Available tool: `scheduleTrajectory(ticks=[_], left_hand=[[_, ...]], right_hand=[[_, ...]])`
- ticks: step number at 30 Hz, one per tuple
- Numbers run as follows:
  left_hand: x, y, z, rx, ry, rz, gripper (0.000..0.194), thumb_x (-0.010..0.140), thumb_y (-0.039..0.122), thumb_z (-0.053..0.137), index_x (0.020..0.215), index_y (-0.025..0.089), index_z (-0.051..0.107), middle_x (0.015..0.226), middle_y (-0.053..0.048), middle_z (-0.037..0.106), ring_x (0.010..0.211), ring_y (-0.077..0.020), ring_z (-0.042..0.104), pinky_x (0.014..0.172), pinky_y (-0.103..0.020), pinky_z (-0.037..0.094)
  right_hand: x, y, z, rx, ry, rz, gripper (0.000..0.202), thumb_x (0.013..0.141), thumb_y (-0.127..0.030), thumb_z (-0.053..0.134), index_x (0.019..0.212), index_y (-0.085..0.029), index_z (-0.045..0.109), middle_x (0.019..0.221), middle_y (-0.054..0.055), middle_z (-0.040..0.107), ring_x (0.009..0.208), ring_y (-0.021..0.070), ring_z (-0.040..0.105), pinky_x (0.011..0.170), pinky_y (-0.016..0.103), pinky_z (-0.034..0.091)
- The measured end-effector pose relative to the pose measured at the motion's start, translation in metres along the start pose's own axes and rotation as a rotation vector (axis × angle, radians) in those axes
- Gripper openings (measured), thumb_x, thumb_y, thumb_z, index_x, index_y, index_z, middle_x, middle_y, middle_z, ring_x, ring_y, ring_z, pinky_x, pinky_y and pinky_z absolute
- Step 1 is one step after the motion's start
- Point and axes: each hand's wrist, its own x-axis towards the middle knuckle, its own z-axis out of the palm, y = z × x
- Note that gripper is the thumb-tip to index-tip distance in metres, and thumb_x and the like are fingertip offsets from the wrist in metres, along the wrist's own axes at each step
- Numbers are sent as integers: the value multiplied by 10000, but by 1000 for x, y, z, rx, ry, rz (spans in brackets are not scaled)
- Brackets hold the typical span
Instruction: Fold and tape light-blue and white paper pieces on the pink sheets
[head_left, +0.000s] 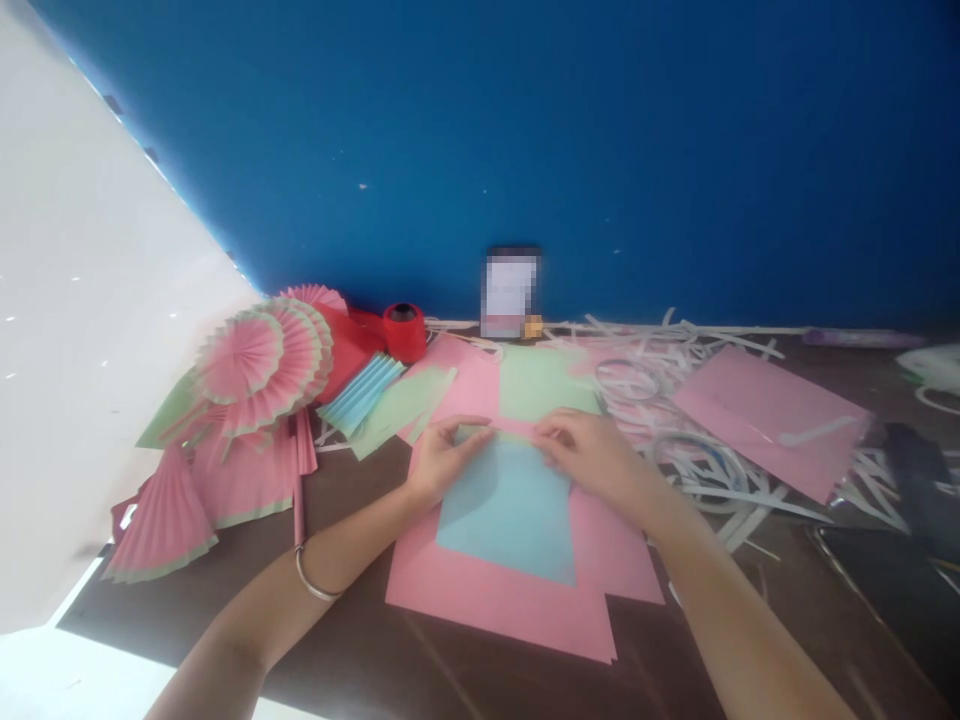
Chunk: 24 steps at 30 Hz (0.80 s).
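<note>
A light blue sheet of paper lies on top of pink paper sheets in front of me. At the left end of its far edge, my left hand is closed, thumb and fingers pinching the paper. My right hand pinches the same edge at the right end. Between the fingertips the edge looks narrowly raised or folded, though blur hides the detail. Just beyond my hands are a pale green sheet and more pink paper. A silver bangle circles my left forearm.
Pleated pink paper fans are heaped at the left, near a blue pleated strip and a red tape roll. White paper offcuts and a pink sheet cover the right. A phone-like object leans on the blue wall.
</note>
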Motion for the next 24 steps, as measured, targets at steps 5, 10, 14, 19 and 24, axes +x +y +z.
scheduleTrajectory(ticks=[5,10,14,19,24], left_hand=[[3,0,-3,-41,-45,-22,339,686,438,679,916,187,673,892,-51,675,744,-165,626,615,-250,470],[9,4,-13,-217,-335,-35,418,664,360,725,1020,163,631,884,-93,700,813,-202,654,731,-299,487],[11,13,-20,-195,-491,-8,408,677,321,722,1043,166,632,869,-98,709,844,-220,661,778,-323,483],[10,20,-17,-34,-619,-2,335,724,338,666,1012,166,661,960,-112,694,895,-230,653,772,-316,496],[6,17,-14,174,-625,54,324,695,348,677,960,163,691,973,-106,695,865,-232,657,705,-304,520]], right_hand=[[0,1,2,-65,12,-28,196,823,-227,424,703,-190,574,742,29,608,660,152,582,598,262,417],[-3,-1,0,-131,17,-96,197,817,-218,425,688,-194,573,772,34,601,728,169,568,654,278,404],[-6,-1,-2,-141,-21,-91,224,835,-231,409,683,-199,571,763,32,597,697,167,559,622,277,396],[-12,-2,1,-119,-58,-90,259,850,-249,393,699,-190,594,770,46,595,675,165,554,578,269,381],[-16,-14,1,-132,-101,-95,274,845,-224,387,655,-188,581,740,44,591,647,160,547,546,262,369]])
